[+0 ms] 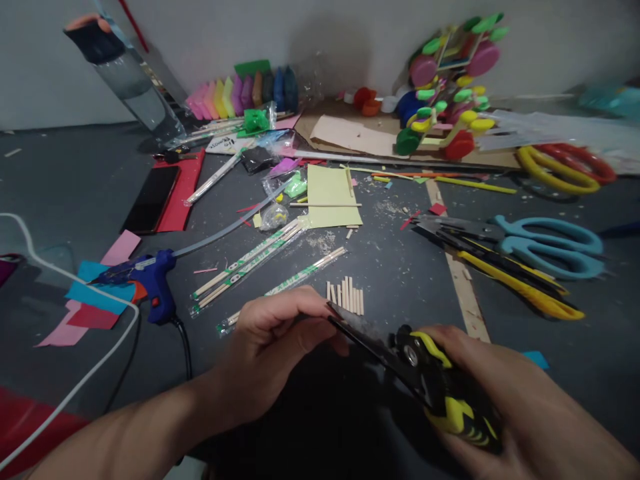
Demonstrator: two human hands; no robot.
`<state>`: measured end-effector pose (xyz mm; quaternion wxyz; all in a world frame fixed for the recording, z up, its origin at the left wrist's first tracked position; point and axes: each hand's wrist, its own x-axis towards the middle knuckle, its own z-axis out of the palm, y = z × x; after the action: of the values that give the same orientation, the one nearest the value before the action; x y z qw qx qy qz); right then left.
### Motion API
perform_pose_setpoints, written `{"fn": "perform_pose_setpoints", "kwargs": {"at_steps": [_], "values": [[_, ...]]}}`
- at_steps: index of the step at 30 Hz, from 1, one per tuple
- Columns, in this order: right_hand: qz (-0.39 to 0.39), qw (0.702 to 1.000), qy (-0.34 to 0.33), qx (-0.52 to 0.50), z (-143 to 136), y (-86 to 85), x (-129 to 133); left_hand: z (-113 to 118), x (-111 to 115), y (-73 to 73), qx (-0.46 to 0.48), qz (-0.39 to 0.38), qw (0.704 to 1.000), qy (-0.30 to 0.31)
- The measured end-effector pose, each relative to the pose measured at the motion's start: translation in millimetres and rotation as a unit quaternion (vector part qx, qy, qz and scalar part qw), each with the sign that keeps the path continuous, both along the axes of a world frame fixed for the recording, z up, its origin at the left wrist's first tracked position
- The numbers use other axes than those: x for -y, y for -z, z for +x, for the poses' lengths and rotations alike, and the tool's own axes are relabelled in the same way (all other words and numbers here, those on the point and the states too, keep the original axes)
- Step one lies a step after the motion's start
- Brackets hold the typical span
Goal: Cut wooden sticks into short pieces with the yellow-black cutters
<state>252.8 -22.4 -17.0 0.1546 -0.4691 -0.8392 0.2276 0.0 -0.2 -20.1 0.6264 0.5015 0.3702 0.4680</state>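
Black and yellow pliers (413,363) lie in my right hand (475,380), which is closed around the handles. Their long dark jaws point left, toward the fingertips of my left hand (290,333). That hand is closed in a pinch at the jaw tip; what sits between the fingers is hidden. Just beyond the fingers, short cut wooden sticks (349,297) stand in a row on the dark table. Behind my left hand lie wrapped chopsticks (250,267) in clear and green sleeves. A yellow paper sheet (327,193) has thin sticks on it.
A blue glue gun (155,280) with its cord lies left, beside a white cable (75,280). At right are blue-handled scissors (550,247) and a yellow cutter knife (525,287). A water bottle (135,87), phone (153,193) and colourful wheeled models (445,100) stand farther back.
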Motion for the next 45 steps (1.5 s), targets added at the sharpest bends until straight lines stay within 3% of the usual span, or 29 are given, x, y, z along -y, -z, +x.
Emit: {"fn": "perform_pose_setpoints", "kwargs": {"at_steps": [8, 14, 22, 31, 35, 39, 45], "values": [[0.000, 1.000, 0.016, -0.023, 8, 7.8, 5, 1, 1, -1.8, 0.004, 0.002, 1.000, 0.013], [-0.040, 0.997, 0.047, -0.044, 0, 4.1, -4, 1, -1, -4.7, -0.001, 0.003, 1.000, -0.003], [-0.018, 1.000, -0.010, -0.015, -2, 1.6, -3, -2, -1, 0.2, -0.037, 0.004, 0.999, 0.010], [-0.005, 1.000, -0.009, -0.004, 4, 3.7, 3, -3, -2, -4.4, -0.106, 0.041, 0.993, 0.025], [0.009, 1.000, 0.003, -0.020, 4, 5.4, 1, -2, -2, -5.1, -0.072, 0.034, 0.997, 0.021], [-0.024, 0.999, 0.022, -0.013, 3, 6.0, -2, -2, -1, -3.1, -0.054, 0.033, 0.998, 0.006], [-0.028, 1.000, -0.010, 0.000, 1, 1.1, -2, -4, -1, -3.9, -0.078, 0.053, 0.995, 0.017]]}}
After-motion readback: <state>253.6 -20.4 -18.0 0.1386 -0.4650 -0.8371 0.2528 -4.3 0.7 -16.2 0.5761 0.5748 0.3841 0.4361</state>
